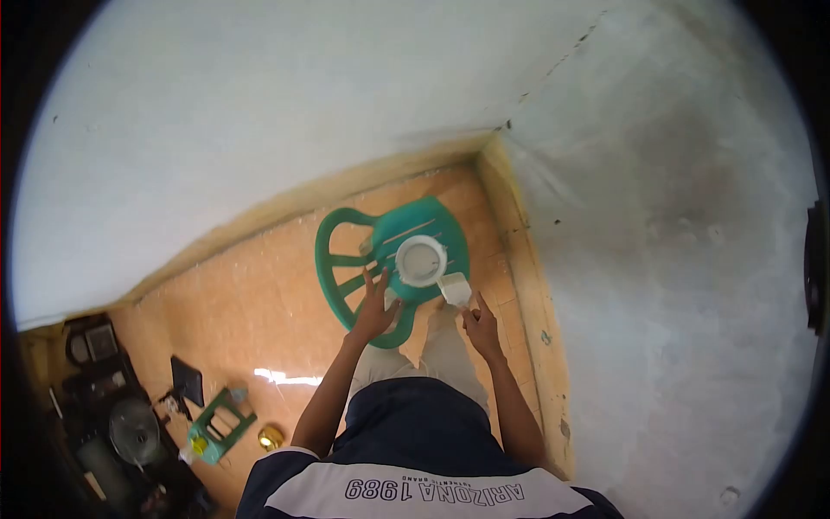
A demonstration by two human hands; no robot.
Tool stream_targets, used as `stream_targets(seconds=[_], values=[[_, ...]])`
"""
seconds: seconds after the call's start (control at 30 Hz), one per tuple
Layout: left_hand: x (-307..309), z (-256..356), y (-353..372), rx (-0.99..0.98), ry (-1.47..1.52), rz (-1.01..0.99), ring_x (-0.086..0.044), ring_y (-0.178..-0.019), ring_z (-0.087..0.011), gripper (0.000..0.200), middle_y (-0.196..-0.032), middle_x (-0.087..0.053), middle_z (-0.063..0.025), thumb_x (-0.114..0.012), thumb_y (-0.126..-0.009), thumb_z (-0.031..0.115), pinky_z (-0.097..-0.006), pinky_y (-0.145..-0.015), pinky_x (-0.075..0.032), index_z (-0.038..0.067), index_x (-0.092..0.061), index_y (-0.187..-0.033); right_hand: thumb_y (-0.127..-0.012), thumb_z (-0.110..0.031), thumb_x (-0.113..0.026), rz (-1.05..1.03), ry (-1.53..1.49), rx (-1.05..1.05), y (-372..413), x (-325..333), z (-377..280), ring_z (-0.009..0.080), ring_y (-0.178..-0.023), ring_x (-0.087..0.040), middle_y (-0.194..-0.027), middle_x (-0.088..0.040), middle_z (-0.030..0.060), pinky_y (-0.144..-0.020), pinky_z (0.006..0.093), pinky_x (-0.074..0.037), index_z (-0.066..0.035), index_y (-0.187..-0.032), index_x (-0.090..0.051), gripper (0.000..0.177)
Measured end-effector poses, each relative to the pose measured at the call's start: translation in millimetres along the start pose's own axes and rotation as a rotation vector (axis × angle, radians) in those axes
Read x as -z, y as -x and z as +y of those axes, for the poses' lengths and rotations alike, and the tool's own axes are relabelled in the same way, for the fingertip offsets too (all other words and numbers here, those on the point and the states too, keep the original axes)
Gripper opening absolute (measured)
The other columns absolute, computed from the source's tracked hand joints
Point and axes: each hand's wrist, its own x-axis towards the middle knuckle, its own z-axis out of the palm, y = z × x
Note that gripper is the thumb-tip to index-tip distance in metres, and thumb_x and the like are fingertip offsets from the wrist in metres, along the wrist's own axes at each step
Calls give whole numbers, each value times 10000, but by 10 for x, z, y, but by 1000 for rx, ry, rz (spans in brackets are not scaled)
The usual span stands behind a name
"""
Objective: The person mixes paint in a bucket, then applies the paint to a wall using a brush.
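Note:
A green plastic chair point(445, 227) stands in the corner, and on its seat is a white round tub point(421, 260) with pale contents. My right hand point(481, 327) is closed round the handle of a wide scraper point(455, 290), whose pale blade is beside the tub's lower right rim. To the left of the tub, my left hand point(374, 310) is over the chair with its fingers apart. A small whitish thing point(391, 298) shows beside its fingers; whether they touch it cannot be made out.
Pale walls point(285, 95) meet beyond the chair, with a crack at the corner. On the tiled floor point(216, 285) at lower left are a green container point(226, 424), a gold round object point(271, 436), a dark panel point(187, 381) and a fan point(135, 431) among dark items.

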Motion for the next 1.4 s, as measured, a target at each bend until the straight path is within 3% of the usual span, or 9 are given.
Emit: stream_targets(seconds=[0.2, 0.53, 0.6, 0.73, 0.83, 1.0, 1.1, 1.17, 1.4], values=[[-419, -447, -74, 136, 110, 33, -367, -1431, -429, 770, -1585, -314, -253, -622, -967, 225, -467, -1107, -423, 30, -198, -1578, -994, -222, -620, -130, 23, -121, -468, -118, 583, 108, -635, -589, -727, -640, 50, -571, 286, -460, 34, -1161, -634, 306], [-1187, -1566, -916, 572, 140, 9, -486, -1362, -371, 736, -1498, -458, -251, -644, -954, 348, -442, -1105, -410, 0, -336, -1524, -966, -247, -660, -265, 149, -128, -1658, -329, 1614, 168, -753, -653, -830, -678, 102, -685, 326, -514, 17, -1029, -609, 276], [-1318, -1781, -1080, 622, 213, 29, -471, -1374, -376, 761, -1504, -448, -258, -652, -944, 360, -430, -1123, -390, -16, -331, -1523, -906, -253, -691, -237, 76, 13, -1843, -402, 1730, 346, -896, -662, -938, -688, 189, -790, 421, -507, 19, -968, -633, 285], [-1542, -2036, -1356, 684, 365, 131, -410, -1426, -370, 799, -1538, -404, -263, -657, -932, 342, -411, -1152, -354, -30, -293, -1539, -874, -221, -718, -277, 227, 93, -2209, -486, 1725, 396, -1075, -610, -1064, -651, 245, -905, 456, -482, 19, -963, -644, 266], [-1578, -2005, -1495, 748, 366, 124, -358, -1462, -358, 827, -1561, -372, -261, -655, -928, 316, -402, -1165, -335, -26, -244, -1559, -863, -201, -731, -263, 204, 194, -2465, -627, 1977, 396, -1145, -592, -1053, -648, 250, -965, 455, -469, 27, -945, -632, 263], [-1642, -2016, -1576, 728, 392, 107, -555, -1265, -345, 763, -1385, -546, -244, -693, -893, 189, -431, -1032, -452, -24, -302, -1512, -875, -170, -734, -349, 93, -15, -2654, -746, 2031, 361, -1048, -659, -1033, -654, 224, -885, 417, -525, 37, -931, -604, 251], [-1657, -1930, -1578, 794, 475, 158, -642, -1022, -335, 559, -1143, -616, -231, -713, -844, 95, -455, -864, -509, -15, -427, -1311, -886, -152, -734, -398, 54, -191, -2690, -705, 1930, 299, -945, -699, -1005, -655, 194, -803, 383, -553, 40, -939, -582, 251], [-1711, -1933, -1547, 531, 146, 256, -636, -854, -359, 435, -973, -596, -214, -717, -803, 50, -469, -747, -502, 14, -427, -1127, -891, -143, -734, -408, 71, -240, -2670, -630, 1884, 261, -902, -711, -992, -654, 175, -768, 364, -561, 40, -950, -570, 252], [-1476, -1295, -1425, 308, 79, 283, -625, -983, -426, 487, -1070, -578, -245, -710, -791, 28, -465, -763, -517, 34, -402, -1168, -927, -112, -697, -347, -342, -77, -2302, -244, 1670, 144, -925, -641, -966, -603, 71, -820, 306, -530, 33, -1263, -546, 396]])
